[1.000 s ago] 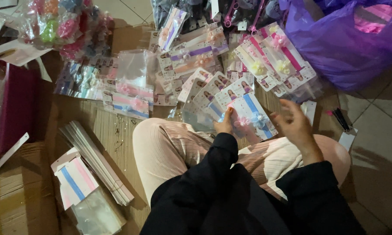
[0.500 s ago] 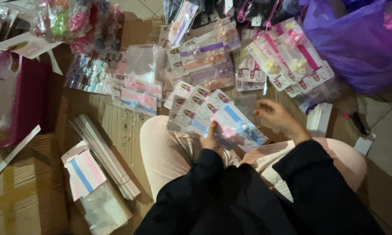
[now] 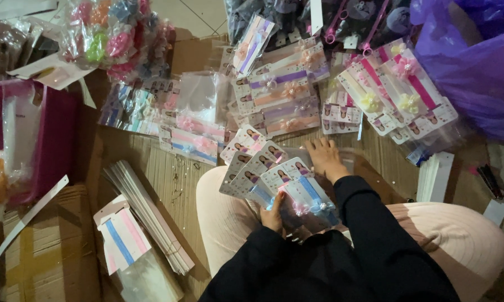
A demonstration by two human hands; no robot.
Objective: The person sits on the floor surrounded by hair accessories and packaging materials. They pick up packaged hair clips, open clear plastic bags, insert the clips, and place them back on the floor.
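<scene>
Head view: far left sits a pink box (image 3: pixel 50 140). Near centre, left hand (image 3: pixel 274 215) fingers clench a fanned stack of headband cards (image 3: pixel 274 176) over the lap. Right hand (image 3: pixel 324 157) lies flat, fingers released, on cardboard (image 3: pixel 168 173).

headband cards (image 3: pixel 274 179): pink, blue, white | bag (image 3: pixel 476 72): purple | box (image 3: pixel 36 140): magenta

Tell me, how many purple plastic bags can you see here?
1: the purple plastic bag sits at the top right corner, beyond the carded headbands. Others may lie outside the view.
</scene>
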